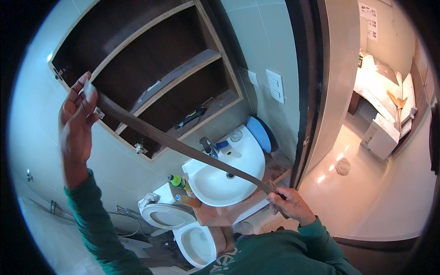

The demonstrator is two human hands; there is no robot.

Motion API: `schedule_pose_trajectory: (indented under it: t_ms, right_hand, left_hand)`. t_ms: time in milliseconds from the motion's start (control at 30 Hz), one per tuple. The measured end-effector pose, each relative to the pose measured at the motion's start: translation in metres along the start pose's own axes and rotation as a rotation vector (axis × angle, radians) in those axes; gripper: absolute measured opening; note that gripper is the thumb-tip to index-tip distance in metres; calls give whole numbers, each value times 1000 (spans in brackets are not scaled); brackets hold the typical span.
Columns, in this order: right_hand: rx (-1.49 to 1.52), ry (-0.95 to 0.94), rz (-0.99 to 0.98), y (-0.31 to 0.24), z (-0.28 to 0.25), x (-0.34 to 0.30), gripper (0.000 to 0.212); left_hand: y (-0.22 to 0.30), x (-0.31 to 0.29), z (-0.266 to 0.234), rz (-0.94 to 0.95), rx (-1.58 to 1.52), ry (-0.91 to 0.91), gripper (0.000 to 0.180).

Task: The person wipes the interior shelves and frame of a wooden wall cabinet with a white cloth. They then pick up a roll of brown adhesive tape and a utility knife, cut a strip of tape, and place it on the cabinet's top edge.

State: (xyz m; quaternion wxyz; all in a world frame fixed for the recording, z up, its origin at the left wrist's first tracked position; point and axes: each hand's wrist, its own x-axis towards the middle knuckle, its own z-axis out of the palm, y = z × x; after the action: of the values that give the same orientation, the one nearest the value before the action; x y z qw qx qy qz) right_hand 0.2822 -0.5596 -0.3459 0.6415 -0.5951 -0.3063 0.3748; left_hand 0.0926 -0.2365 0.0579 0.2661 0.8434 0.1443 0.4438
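A long, thin brown strip [172, 141], like edge banding, stretches across the view between my two hands and sags slightly. My left hand [77, 112] is raised beside the cabinet's left edge, its thumb and fingers closed on one end of the strip. A whitish bit shows at the fingertips there. My right hand [291, 205] grips the strip near its other end, in front of the sink's right side; a short tail hangs below the fingers. Behind the strip is an open wooden cabinet [219, 56] with dark shelves and bare light edges. A cutter knife [192, 117] lies on its lowest shelf.
Below the cabinet is a white sink [245, 183] with a faucet [209, 147]; a blue basin [260, 133] stands behind it. Bottles [179, 182] stand beside the toilet [197, 243]. A dark door frame [310, 91] rises at right, and a lit room with a covered table [373, 89] lies beyond.
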Motion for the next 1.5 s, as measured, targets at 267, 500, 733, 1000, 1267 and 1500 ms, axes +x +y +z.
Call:
schedule_pose_trajectory:
  t_ms: [267, 500, 733, 1000, 1267, 1500]
  right_hand:
    - [-20, -251, -91, -27, 16, 16, 35]
    - [246, -465, -97, -47, 36, 16, 62]
    - [21, -235, -83, -76, 61, 42, 53]
    - [645, -45, 132, -72, 79, 54, 39]
    - [536, 651, -104, -7, 92, 95, 17]
    - [455, 407, 112, -11, 90, 90, 19]
  left_hand:
    - [15, 59, 26, 208, -217, 342, 44]
    - [58, 124, 22, 432, -159, 267, 42]
    - [55, 175, -9, 567, -92, 275, 43]
    - [22, 209, -39, 622, -50, 283, 48]
    - [-28, 240, -73, 831, 135, 334, 52]
    - [-22, 244, -63, 741, 130, 335, 58]
